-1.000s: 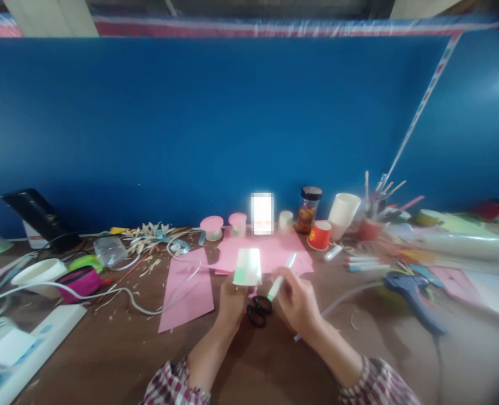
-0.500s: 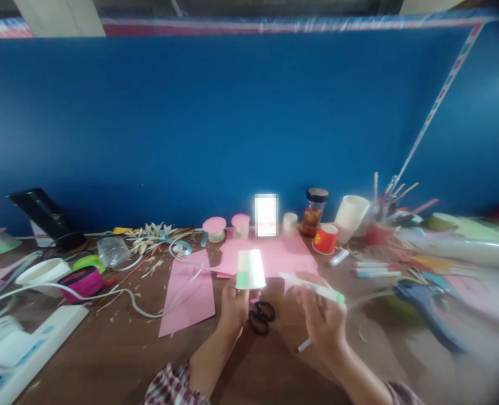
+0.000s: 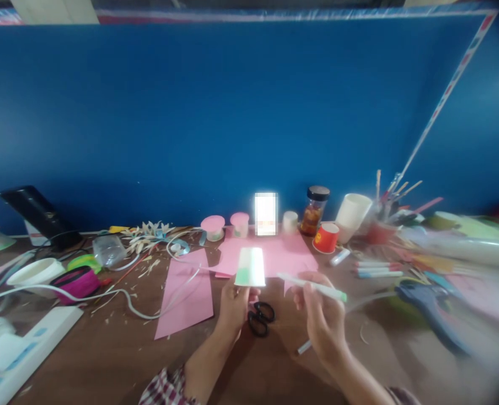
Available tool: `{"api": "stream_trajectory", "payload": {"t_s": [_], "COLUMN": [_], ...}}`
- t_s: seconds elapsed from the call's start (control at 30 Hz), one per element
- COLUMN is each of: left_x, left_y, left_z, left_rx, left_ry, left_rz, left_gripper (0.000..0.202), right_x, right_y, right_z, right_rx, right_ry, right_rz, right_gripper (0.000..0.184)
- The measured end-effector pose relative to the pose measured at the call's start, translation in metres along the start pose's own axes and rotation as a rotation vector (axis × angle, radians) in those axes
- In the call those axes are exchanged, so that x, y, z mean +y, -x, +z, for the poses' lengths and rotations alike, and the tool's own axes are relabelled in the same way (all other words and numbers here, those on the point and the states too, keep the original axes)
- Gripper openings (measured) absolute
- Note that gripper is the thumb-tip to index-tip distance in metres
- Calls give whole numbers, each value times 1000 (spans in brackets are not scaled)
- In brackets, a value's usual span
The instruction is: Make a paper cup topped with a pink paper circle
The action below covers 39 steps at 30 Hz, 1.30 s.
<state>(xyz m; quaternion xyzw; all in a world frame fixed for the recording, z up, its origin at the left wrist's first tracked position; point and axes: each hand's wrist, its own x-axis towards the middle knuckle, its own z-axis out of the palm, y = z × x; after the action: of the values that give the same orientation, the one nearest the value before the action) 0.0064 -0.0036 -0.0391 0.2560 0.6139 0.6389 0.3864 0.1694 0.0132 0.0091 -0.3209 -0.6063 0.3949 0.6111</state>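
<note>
My left hand (image 3: 232, 306) grips a small white paper cup (image 3: 250, 266), held upside down above the brown table (image 3: 118, 365); the cup has a green patch near its lower rim. My right hand (image 3: 323, 320) is closed around a white marker (image 3: 312, 286) with a green end, lying nearly level and pointing left toward the cup. Black scissors (image 3: 260, 318) lie on the table between the two hands. Pink paper sheets (image 3: 188, 295) lie under and left of the cup.
A blue wall (image 3: 232, 112) backs the table. Along it stand pink-topped cups (image 3: 212, 226), a jar (image 3: 314, 210), a red cup (image 3: 326, 237) and a white cup (image 3: 351, 214). Markers (image 3: 376, 269) and a blue glue gun (image 3: 428, 301) lie right; cables, a magenta roll (image 3: 76, 280) and straw scraps lie left.
My right hand swung the marker from upright beside the cup to nearly level, its green end now to the right. The cup stayed in my left hand.
</note>
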Motion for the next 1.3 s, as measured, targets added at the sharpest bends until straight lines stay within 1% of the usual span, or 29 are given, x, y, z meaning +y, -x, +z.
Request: {"api": "stream_trajectory", "payload": {"t_s": [0.13,0.3,0.53,0.83,0.97,1.1,1.3], "left_x": [2,-1,-4,-4,-1,5,8], "left_y": [2,0,-2,-2,0,4,6], "left_z": [0,0,0,0,1,0,-1], "left_rx": [-2,-8,-13,-29,-41,-63,-93], "left_ry": [-25,-16,33,8,-17,-48,-83], "left_rz": [2,-30,-73,-65,-62,-33,2], "left_gripper": [25,27,29,25,21,18,14], "right_x": [3,4,6,7,3,3,4], "right_y": [1,2,2,5,4,6,9], "right_z": [0,0,1,1,3,4,3], "right_rx": [-25,-28,-24,-33,-45,-48,-100], "right_ry": [30,13,40,31,28,2,52], "right_rz": [28,62,12,26,25,32,46], "right_gripper": [20,18,17,15,17,14,14]}}
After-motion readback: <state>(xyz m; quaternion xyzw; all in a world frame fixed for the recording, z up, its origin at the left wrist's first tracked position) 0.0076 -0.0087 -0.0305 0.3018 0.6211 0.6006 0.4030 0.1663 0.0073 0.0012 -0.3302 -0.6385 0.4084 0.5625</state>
